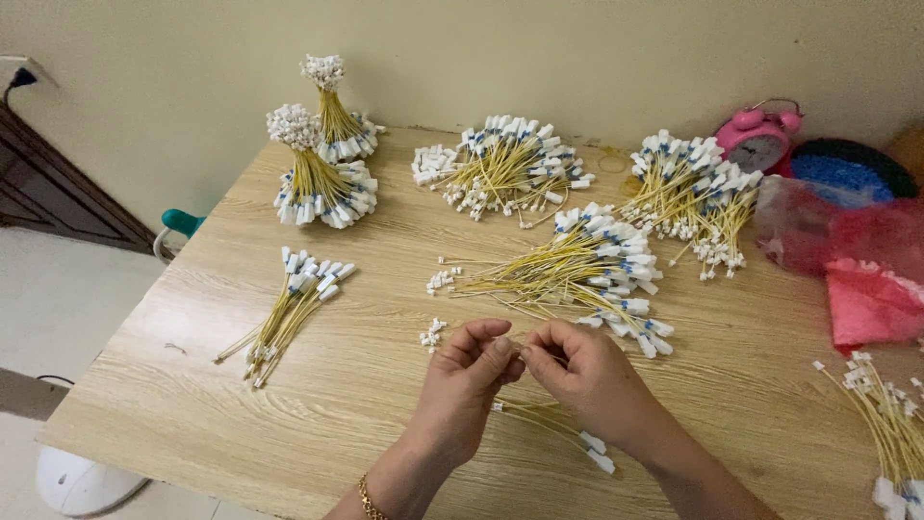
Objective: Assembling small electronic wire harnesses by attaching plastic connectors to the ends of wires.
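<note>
Two hands (pixel 525 371), seven wire bundles (pixel 568 270).

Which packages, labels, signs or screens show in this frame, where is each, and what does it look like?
Red plastic bags: right table edge, crumpled, translucent red-pink.
Alarm clock: back right by the wall, round, pink, pale dial; markings too small to tell.
White tags on the wires: small rectangles with blue bands at the ends of the yellow wires in every bundle across the table.
Round container: behind the bags, dark rim, blue inside.
No signs or screens.
</note>
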